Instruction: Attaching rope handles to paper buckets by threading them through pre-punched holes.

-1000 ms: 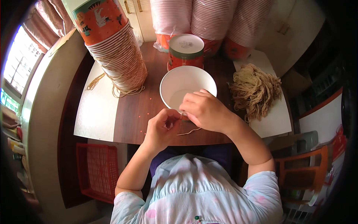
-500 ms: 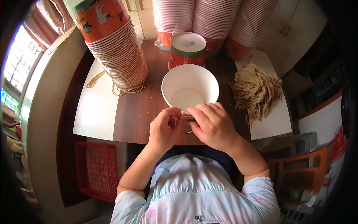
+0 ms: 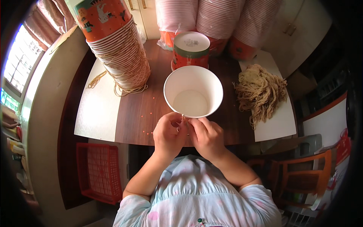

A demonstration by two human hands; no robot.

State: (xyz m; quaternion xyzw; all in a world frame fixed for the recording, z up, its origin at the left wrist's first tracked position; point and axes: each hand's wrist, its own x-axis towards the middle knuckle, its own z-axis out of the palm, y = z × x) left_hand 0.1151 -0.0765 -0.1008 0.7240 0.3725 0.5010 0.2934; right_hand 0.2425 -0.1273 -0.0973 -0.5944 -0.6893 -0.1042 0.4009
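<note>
An open paper bucket, white inside, stands before me on the brown table. At its near rim, my left hand is closed in a pinch on a thin pale cord, part of which shows between the fingers. My right hand is closed beside it, fingertips pinched on the cord close to the rim. The fingers hide most of the cord. To the right lies a loose heap of tan cords.
A tall stack of orange printed buckets with cords stands at left. Behind the open bucket sits an upside-down bucket. Plastic-wrapped bucket stacks line the back. A red basket is below left, a wooden chair at right.
My right hand has moved left and down, its fingertips now close against my left hand. My left hand has shifted slightly down and right. The bucket has barely moved.
</note>
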